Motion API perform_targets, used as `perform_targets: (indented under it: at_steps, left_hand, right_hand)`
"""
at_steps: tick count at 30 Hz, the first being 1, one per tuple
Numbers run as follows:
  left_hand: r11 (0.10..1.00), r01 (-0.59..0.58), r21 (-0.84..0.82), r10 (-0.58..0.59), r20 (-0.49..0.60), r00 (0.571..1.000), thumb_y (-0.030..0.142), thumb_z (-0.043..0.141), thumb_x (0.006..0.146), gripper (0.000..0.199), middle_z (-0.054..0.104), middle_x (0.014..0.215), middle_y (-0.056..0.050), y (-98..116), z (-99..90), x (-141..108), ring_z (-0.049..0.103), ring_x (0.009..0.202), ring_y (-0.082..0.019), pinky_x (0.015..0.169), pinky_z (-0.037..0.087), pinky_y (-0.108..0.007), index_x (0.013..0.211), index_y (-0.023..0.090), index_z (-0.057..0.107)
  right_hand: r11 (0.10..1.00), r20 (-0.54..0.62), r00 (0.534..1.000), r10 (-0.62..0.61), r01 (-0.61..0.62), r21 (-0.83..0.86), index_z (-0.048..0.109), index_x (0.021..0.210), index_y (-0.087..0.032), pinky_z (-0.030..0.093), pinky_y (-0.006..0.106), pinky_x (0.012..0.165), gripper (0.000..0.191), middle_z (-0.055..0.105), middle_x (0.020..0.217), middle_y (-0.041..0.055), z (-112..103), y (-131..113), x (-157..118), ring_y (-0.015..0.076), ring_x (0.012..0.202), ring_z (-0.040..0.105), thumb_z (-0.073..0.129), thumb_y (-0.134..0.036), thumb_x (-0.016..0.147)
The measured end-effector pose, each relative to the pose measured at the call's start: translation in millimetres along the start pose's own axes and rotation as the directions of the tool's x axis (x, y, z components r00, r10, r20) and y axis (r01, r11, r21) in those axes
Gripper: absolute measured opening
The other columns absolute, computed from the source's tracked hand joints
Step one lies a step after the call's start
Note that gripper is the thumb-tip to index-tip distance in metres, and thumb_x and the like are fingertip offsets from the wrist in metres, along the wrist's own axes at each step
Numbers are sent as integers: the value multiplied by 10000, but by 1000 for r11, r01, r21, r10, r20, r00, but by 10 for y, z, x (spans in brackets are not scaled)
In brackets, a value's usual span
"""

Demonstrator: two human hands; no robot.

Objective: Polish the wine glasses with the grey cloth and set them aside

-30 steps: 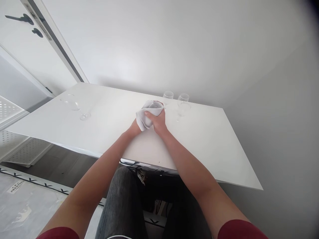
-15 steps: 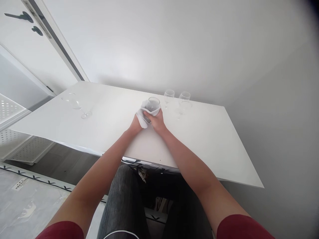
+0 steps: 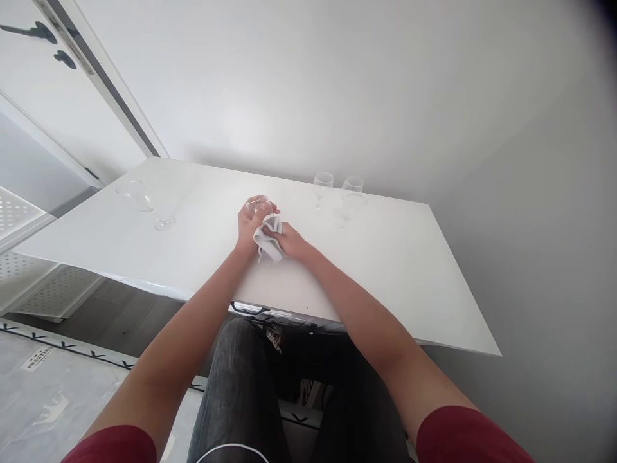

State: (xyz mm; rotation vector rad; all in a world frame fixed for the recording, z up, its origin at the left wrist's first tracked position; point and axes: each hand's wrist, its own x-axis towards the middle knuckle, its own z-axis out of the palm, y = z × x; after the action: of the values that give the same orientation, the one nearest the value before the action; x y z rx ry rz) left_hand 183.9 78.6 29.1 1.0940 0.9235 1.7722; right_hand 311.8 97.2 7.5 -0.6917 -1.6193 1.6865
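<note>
My left hand (image 3: 247, 224) is wrapped round the bowl of a clear wine glass (image 3: 258, 204), whose rim shows above the fingers. Just below, my right hand (image 3: 288, 239) grips a white cloth (image 3: 270, 239) bunched at the lower part of the glass. The cloth and fingers hide the stem and foot. Both hands are above the middle of the white table (image 3: 385, 257).
Several clear glasses stand towards the table's back edge, among them one wine glass (image 3: 322, 183) and another (image 3: 353, 186). At the left, a glass (image 3: 165, 222) lies or stands, its outline faint. A door (image 3: 43, 71) is at the far left, and a wall runs behind.
The glass has moved left and now sits in my left hand. My right hand has shifted from the bowl down to the glass's lower part, with the cloth bunched in it.
</note>
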Motion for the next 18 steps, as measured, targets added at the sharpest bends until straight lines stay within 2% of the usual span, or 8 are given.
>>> perform_targets:
  at_steps: [3, 6, 8, 9, 11, 13, 16, 18]
  left_hand:
    - [997, -81, -1, 81, -39, 996, 541, 872, 819, 479, 732, 971, -50, 2, -4, 10, 756, 932, -221, 844, 595, -355, 1101, 226, 646]
    - [999, -11, -47, 13, 48, 999, 666, 773, 867, 526, 739, 988, -71, 26, -12, 9, 755, 959, -248, 830, 583, -367, 1105, 217, 636]
    - [998, 44, -34, -40, 103, 994, 738, 680, 897, 561, 751, 1030, -92, 47, -8, 2, 747, 1007, -267, 825, 577, -376, 1094, 214, 647]
    - [999, 43, -6, -43, 106, 993, 748, 648, 910, 561, 756, 1060, -98, 53, -4, -1, 739, 1043, -271, 831, 573, -377, 1086, 216, 660]
    - [997, 0, 76, -4, 57, 998, 718, 659, 912, 518, 759, 1103, -95, 52, 3, 3, 717, 1082, -260, 838, 561, -363, 1053, 220, 689]
    - [990, -36, 136, 38, -11, 999, 672, 719, 887, 472, 757, 1109, -86, 38, -5, 27, 702, 1047, -238, 823, 544, -344, 1029, 223, 698]
    - [992, -84, 98, 96, -126, 987, 677, 760, 852, 492, 740, 1159, -83, 30, -70, 103, 681, 998, -207, 799, 529, -319, 1037, 230, 670]
    - [989, -147, 9, 145, -204, 968, 726, 749, 839, 537, 703, 1287, -84, 53, -135, 161, 670, 999, -188, 784, 530, -305, 1055, 247, 641]
  right_hand:
    - [965, -231, 964, -136, 76, -250, 627, 801, -221, 525, 288, 733, 298, 640, 732, -9, 14, -7, 12, 186, 765, 618, 804, -453, 862]
    - [1000, 17, 1000, -5, 5, -3, 628, 850, -208, 549, 314, 689, 435, 658, 733, 4, -12, -73, -38, 190, 704, 633, 779, -616, 868]
    - [977, 250, 966, 71, -118, 178, 632, 908, -196, 576, 354, 649, 528, 686, 746, 26, -24, -108, -72, 214, 664, 665, 773, -701, 844]
    - [968, 286, 955, 83, -146, 205, 634, 924, -194, 579, 360, 633, 546, 693, 748, 31, -23, -110, -77, 221, 653, 673, 784, -711, 830]
    - [987, 149, 987, 64, -84, 134, 644, 886, -193, 564, 328, 634, 518, 687, 747, 25, -13, -77, -53, 205, 668, 664, 815, -676, 816]
    - [999, -130, 991, -30, 26, -34, 644, 812, -199, 548, 298, 692, 458, 674, 750, 16, -10, -11, 4, 189, 730, 645, 791, -631, 851]
    - [976, -476, 857, -196, 125, -177, 663, 846, -211, 551, 329, 863, 380, 704, 854, 28, -57, 75, 88, 214, 889, 655, 693, -583, 923]
    - [972, -601, 764, -235, 182, -149, 688, 993, -222, 541, 349, 968, 321, 735, 1002, 37, -104, 89, 114, 225, 1017, 665, 660, -537, 937]
